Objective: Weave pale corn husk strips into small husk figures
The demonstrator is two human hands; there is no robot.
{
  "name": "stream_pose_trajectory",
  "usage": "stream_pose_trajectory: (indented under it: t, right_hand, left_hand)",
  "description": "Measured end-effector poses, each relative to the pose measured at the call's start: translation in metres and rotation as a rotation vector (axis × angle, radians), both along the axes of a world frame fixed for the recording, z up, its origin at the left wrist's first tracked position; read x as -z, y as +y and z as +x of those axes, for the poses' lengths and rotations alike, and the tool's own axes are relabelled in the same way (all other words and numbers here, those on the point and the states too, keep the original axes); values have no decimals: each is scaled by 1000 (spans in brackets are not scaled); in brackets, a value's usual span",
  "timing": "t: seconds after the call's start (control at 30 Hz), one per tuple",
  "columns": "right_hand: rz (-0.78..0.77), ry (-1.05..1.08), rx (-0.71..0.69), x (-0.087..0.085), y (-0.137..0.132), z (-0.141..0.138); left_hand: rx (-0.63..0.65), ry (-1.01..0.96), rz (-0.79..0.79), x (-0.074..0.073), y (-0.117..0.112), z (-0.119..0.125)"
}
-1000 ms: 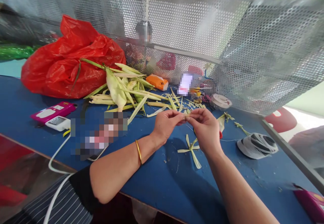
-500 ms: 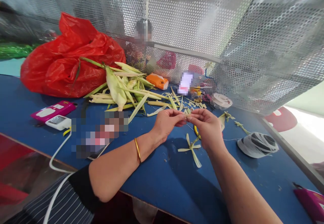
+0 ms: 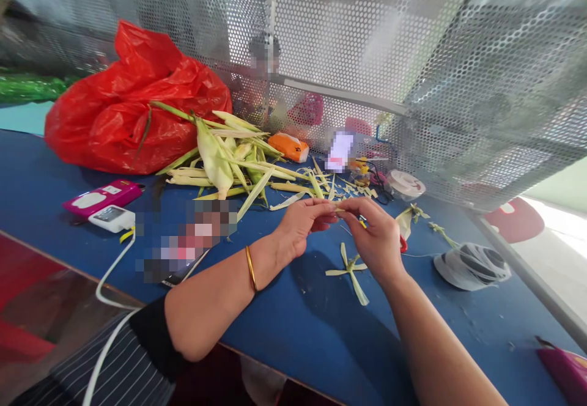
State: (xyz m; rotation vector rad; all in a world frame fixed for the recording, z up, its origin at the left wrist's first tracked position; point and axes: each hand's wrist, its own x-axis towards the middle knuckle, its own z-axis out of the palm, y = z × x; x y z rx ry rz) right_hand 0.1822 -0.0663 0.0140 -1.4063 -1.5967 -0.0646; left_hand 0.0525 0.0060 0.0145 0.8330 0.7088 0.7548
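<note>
My left hand point(image 3: 300, 228) and my right hand point(image 3: 376, 235) meet above the blue table point(image 3: 293, 326), fingertips pinched together on a small pale piece of corn husk point(image 3: 338, 210). A thin thread seems to run from the pinch toward the right. Just below the hands a small cross-shaped figure of husk strips point(image 3: 351, 269) lies on the table. A gold bangle sits on my left wrist.
A pile of corn husks point(image 3: 229, 161) lies behind the hands, beside a red plastic bag point(image 3: 132, 103). A pink phone point(image 3: 103, 194), a white charger, an orange box point(image 3: 288, 147), a tape roll point(image 3: 406, 184) and a thread spool point(image 3: 472, 265) lie around. Perforated metal screens stand behind.
Both hands stay pinched on the small husk piece with only slight finger shifts. The camera view has drifted a little to the left.
</note>
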Motion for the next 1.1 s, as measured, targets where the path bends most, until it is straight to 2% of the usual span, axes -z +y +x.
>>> stream_pose_trajectory:
  t: [0.33, 0.57, 0.87, 1.1]
  right_hand:
    - [29, 6, 26, 2, 1, 0]
    - [46, -51, -52, 0, 1, 1]
    - [86, -53, 4, 8, 2, 2]
    - [89, -179, -13, 8, 3, 4]
  left_hand:
    - [61, -78, 1, 6, 0, 2]
    - [52, -39, -60, 3, 2, 0]
    - [76, -86, -95, 6, 1, 0]
    - [54, -72, -122, 4, 2, 1]
